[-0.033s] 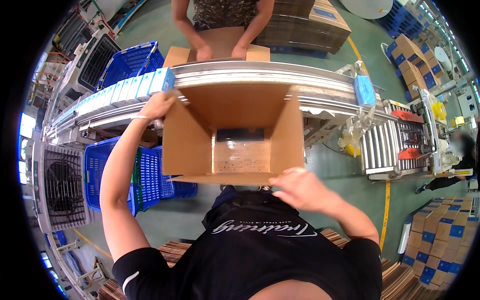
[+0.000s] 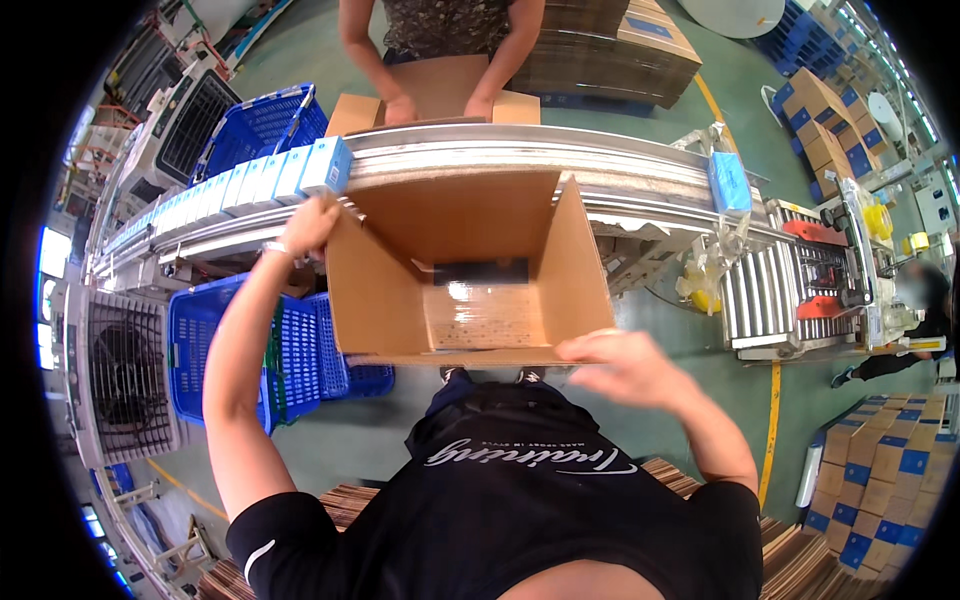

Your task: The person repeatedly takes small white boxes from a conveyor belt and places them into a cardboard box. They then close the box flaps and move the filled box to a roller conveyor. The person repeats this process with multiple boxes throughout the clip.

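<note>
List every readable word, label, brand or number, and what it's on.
Black shirt: large white script plus a smaller line; wording not copied here.
Row of small boxes: print too small to read.
Blue packet: any marks too small.
Stacked cartons, lower right: no legible text.
Open cardboard box: no lettering made out inside.

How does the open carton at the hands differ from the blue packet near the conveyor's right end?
Colour: the open carton is plain brown; the blue packet is blue.
Size: the carton is far larger than the packet.
Contact: the left hand grips the carton's far left corner; no hand touches the packet.
Shared: both look roughly boxy.
</note>
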The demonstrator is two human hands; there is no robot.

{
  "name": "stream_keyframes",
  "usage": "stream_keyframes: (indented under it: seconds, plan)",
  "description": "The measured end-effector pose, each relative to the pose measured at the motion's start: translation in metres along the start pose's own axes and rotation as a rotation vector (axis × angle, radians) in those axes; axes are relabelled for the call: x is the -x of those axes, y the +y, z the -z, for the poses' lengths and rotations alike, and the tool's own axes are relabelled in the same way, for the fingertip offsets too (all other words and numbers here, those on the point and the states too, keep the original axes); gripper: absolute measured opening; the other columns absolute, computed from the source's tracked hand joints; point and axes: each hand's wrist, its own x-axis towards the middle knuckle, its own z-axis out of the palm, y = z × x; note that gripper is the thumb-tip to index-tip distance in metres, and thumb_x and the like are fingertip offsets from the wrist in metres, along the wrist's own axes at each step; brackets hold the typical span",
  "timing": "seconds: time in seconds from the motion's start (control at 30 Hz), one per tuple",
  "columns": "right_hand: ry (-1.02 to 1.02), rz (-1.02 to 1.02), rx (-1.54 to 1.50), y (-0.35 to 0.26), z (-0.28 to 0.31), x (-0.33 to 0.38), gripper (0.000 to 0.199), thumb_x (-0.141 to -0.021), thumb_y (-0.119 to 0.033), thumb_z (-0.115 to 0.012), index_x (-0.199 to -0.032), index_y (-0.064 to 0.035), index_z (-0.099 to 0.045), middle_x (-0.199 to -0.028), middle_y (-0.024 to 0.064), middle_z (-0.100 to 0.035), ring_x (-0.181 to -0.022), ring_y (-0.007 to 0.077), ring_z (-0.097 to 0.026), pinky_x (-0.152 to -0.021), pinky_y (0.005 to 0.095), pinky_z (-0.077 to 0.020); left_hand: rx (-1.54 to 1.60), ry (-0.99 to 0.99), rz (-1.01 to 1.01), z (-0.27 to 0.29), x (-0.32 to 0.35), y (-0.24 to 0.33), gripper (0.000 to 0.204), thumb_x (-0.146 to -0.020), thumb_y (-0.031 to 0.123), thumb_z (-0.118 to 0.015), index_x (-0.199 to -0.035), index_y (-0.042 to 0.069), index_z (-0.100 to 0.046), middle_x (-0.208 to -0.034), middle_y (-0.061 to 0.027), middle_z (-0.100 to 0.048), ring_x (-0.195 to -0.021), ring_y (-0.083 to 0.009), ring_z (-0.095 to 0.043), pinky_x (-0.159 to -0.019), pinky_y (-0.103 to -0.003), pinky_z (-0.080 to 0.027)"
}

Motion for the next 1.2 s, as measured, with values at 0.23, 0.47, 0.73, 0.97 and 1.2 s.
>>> stream_keyframes:
  seconds: [0.23,0.47,0.73,0.97,1.2]
  plan:
    - [-0.198,-0.504,0.477,0.048,-0.001,-0.092,0.076,-0.087,-0.040,-0.053,-0.132,0.0142,-0.025,-0.064,0.0177,-0.060,-0.056,0.0325,-0.060,-0.054,0.0400,-0.0490,0.327,0.770,-0.496,-0.135,-0.002,0.071,0.034,-0.076,0.012,-0.059,-0.106,0.001,-0.050,-0.092,-0.0157,-0.060,-0.082,-0.0315,-0.059,-0.079,-0.040,-0.047]
    - [-0.552,-0.418,0.539,0.120,-0.065,-0.080,0.076,-0.085,-0.044,-0.054,-0.130,0.0119,-0.032,-0.073,0.0181,-0.063,-0.074,0.0348,-0.062,-0.074,0.0425,-0.0472,-0.432,0.963,-1.114,-0.143,-0.026,0.118,0.052,-0.074,0.020,-0.061,-0.121,0.002,-0.047,-0.127,-0.0141,-0.047,-0.118,-0.0281,-0.043,-0.101,-0.043,-0.031]
    - [-0.596,-0.310,0.421,0.006,-0.031,-0.033,0.061,-0.087,-0.044,-0.051,-0.131,-0.0037,-0.039,-0.132,0.0180,-0.041,-0.127,0.0342,-0.034,-0.106,0.0477,-0.0235,-0.263,0.056,-1.117,-0.165,-0.005,0.021,0.039,-0.086,0.028,-0.052,-0.112,0.000,-0.056,-0.107,-0.0136,-0.057,-0.094,-0.0242,-0.055,-0.086,-0.035,-0.043]
    - [0.177,-0.504,0.600,0.122,-0.062,-0.043,0.060,-0.088,-0.030,-0.050,-0.137,-0.0026,-0.029,-0.142,0.0182,-0.026,-0.131,0.0351,-0.023,-0.108,0.0463,-0.0188,-0.248,0.448,-0.897,-0.186,-0.013,0.034,0.036,-0.085,0.018,-0.053,-0.118,0.004,-0.051,-0.129,-0.0171,-0.045,-0.114,-0.0323,-0.047,-0.097,-0.042,-0.037]
    - [0.480,-1.055,-0.111,0.209,-0.215,0.020,0.070,-0.087,-0.042,-0.055,-0.133,0.0055,-0.032,-0.141,0.0224,-0.029,-0.129,0.0328,-0.031,-0.105,0.0366,-0.0280,-0.373,0.680,-0.689,-0.095,-0.031,-0.146,0.031,-0.079,0.008,-0.054,-0.109,0.005,-0.056,-0.117,-0.0120,-0.054,-0.100,-0.0309,-0.054,-0.083,-0.041,-0.045]
